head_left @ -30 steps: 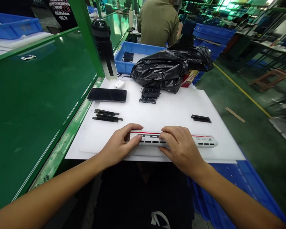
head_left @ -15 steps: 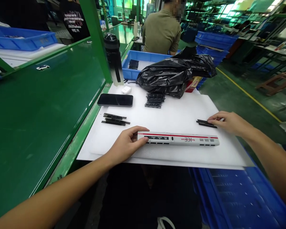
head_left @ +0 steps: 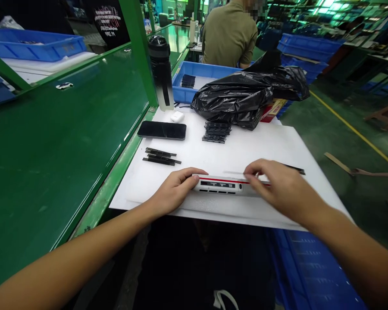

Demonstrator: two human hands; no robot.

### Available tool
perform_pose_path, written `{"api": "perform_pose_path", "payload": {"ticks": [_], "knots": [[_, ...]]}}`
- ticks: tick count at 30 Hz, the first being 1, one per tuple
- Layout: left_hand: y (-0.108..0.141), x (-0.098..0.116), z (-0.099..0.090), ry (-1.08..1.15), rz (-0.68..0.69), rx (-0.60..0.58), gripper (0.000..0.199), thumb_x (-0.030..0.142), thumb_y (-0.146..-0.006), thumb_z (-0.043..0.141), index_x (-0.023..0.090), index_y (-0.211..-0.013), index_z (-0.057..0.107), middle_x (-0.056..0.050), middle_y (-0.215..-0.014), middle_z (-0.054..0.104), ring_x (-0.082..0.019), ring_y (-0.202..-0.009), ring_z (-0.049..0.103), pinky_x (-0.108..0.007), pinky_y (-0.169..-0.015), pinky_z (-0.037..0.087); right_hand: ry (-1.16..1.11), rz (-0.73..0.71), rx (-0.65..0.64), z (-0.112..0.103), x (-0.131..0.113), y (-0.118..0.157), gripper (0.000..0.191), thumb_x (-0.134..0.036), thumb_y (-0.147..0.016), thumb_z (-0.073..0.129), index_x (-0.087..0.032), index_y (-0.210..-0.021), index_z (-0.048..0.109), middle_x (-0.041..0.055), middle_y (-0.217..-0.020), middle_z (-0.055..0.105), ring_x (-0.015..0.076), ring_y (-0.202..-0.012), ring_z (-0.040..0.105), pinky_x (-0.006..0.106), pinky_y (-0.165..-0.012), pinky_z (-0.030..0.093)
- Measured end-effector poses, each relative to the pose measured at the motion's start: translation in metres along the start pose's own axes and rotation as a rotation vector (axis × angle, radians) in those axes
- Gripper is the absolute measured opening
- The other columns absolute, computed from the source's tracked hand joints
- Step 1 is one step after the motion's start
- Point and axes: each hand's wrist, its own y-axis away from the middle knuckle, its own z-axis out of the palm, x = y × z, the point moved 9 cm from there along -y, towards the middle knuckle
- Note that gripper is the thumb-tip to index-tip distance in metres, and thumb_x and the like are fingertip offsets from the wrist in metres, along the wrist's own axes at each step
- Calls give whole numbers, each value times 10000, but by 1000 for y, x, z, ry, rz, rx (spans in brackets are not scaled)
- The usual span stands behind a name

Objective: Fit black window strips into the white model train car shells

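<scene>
A white model train car [head_left: 218, 185] with a red stripe lies lengthwise near the front edge of the white foam sheet [head_left: 187, 206]. My left hand [head_left: 174, 189] grips its left end, thumb on the near side and fingers behind. Over the car's right half is my right hand [head_left: 274, 185], thumb and forefinger pinched on a thin strip [head_left: 233, 172] that sticks out to the left, blurred by motion. My right hand hides much of the car's right part. Several dark strips [head_left: 161, 156] lie at the left, and a few more [head_left: 295, 168] show partly behind my right hand.
Behind are a pile of black plastic parts [head_left: 216, 132], a phone [head_left: 162, 130], a white earbud case [head_left: 177, 116], a bottle [head_left: 161, 73], a black plastic bag [head_left: 233, 101] and a blue bin [head_left: 210, 69]. A green bench [head_left: 67, 142] borders the left; a person [head_left: 228, 34] sits beyond.
My right hand has moved left from the strips at the right to above the train car, carrying a thin strip. My left hand keeps its hold. The view has shifted slightly.
</scene>
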Motion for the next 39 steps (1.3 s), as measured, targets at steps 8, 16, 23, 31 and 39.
{"api": "perform_pose_path", "payload": {"ticks": [8, 16, 23, 31, 39], "knots": [[0, 3, 2, 2, 33, -26, 304, 335, -986, 496, 177, -1152, 695, -38, -1121, 722, -214, -1059, 641, -315, -974, 457, -42, -163, 27, 29, -51, -2, 98, -132, -979, 520, -147, -992, 616, 99, -968, 640, 219, -891, 597, 382, -818, 518], [0, 5, 2, -10, 51, -25, 301, 338, -988, 491, 173, -1146, 687, -42, -1121, 717, -215, -1070, 637, -316, -983, 454, -139, -172, -25, 27, -50, -1, 168, -166, -987, 525, -176, -1124, 623, 90, -1023, 651, 218, -929, 630, 364, -820, 537], [0, 4, 4, -9, 48, -27, 304, 350, -988, 487, 172, -1133, 687, -44, -1100, 719, -215, -1029, 644, -311, -939, 468, -398, 195, -42, 20, -27, -3, 156, -231, -969, 592, -274, -1021, 732, -5, -922, 712, 160, -822, 672, 281, -708, 531], [2, 6, 3, -21, 55, -23, 293, 351, -990, 485, 184, -1112, 692, -34, -1069, 715, -203, -999, 633, -298, -912, 458, -620, 591, -91, 46, -8, 9, 175, -393, -924, 646, -239, -883, 719, -38, -605, 661, 134, -501, 638, 236, -484, 492], [3, -1, 5, -130, -52, 34, 257, 377, -887, 638, 196, -1059, 699, 2, -795, 658, -127, -621, 505, -246, -561, 360, -399, 546, -134, 43, -15, 2, 138, -361, -920, 650, -249, -1000, 650, -42, -683, 688, 152, -549, 649, 264, -524, 465]]}}
